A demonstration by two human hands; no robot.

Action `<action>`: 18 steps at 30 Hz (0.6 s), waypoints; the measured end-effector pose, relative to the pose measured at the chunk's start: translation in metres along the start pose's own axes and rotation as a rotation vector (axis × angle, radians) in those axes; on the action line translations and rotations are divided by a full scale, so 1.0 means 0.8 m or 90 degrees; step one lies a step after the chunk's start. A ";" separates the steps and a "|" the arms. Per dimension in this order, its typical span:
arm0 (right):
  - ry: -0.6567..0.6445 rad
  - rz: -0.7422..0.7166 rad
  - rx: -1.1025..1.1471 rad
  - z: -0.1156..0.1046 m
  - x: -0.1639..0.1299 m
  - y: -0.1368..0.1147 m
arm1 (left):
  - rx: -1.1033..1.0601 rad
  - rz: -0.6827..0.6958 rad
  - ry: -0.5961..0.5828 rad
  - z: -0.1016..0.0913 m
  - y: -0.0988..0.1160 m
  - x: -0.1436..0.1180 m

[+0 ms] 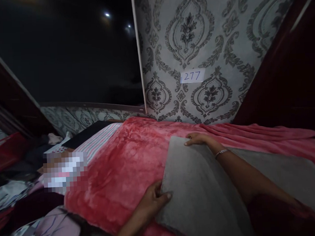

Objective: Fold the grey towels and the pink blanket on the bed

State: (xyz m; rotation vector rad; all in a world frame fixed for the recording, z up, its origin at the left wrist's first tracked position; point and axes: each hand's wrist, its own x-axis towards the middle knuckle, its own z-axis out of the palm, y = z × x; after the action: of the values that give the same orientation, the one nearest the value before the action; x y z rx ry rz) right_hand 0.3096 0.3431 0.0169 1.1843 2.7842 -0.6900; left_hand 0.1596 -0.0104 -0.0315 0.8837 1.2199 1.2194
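Patterned wallpaper (194, 113) and a large dark screen (73, 55) form the background; below them, a red blanket (138, 153) is spread out. A grey cloth (194, 193) is positioned over the blanket, between the two hands; how far it is raised cannot be told. A further grey area is visible beyond the right forearm; whether it belongs to the same piece cannot be determined.

Left hand (156, 199): the left edge of the cloth is pinched, with the thumb laid on the upper face. Right hand (197, 139): the upper edge is gripped close to the corner, with the thumb over the face.

Handling: the cloth is judged to be soft, limp, fairly light and not fragile. Slipping is considered unlikely, but sagging between grip points should be expected. It is best held by its corners and edges, with the grip points spaced apart.

Markings: "277" is handwritten in blue on a paper label (192, 75) fixed to the wallpaper. A mark on the screen's lower border is too small to be read.
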 end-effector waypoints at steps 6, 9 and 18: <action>0.094 0.002 -0.004 0.015 -0.036 0.008 | 0.040 0.027 0.052 0.021 -0.007 -0.001; 0.178 -0.009 0.005 0.023 -0.057 0.006 | 0.050 0.052 0.078 0.033 -0.003 -0.006; 0.436 -0.101 0.057 -0.072 -0.093 -0.025 | 0.005 0.110 0.044 0.035 0.095 -0.059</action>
State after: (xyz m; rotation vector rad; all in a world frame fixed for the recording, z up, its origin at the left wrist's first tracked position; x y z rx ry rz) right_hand 0.3563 0.3045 0.0919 1.4521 3.4634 -0.4840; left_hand 0.1757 -0.0394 0.0562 0.9750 1.2236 1.3940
